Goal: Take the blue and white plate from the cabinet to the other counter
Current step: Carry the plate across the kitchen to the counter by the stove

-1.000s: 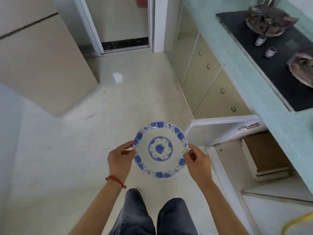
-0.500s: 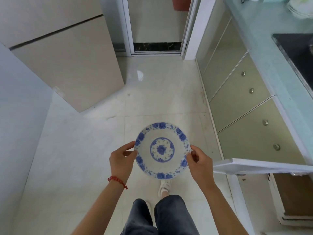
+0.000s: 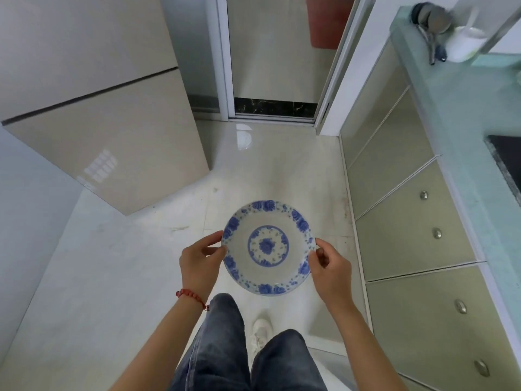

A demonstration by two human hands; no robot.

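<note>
Pinching the plate [image 3: 268,247] rim, left hand [image 3: 199,264] and right hand [image 3: 330,268] fingers curl closed.

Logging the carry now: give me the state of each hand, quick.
Left hand: closed on the left rim of the blue and white plate.
Right hand: closed on the plate's right rim.

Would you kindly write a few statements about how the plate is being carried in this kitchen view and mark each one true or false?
1. Both hands hold the blue and white plate by opposite edges. True.
2. The plate rests on the counter. False: it is held in the air above the floor.
3. A red bracelet is on the left wrist. True.
4. The right hand hangs empty. False: it grips the plate's rim, as does the left hand.
5. Food covers the plate. False: it is bare.
</note>
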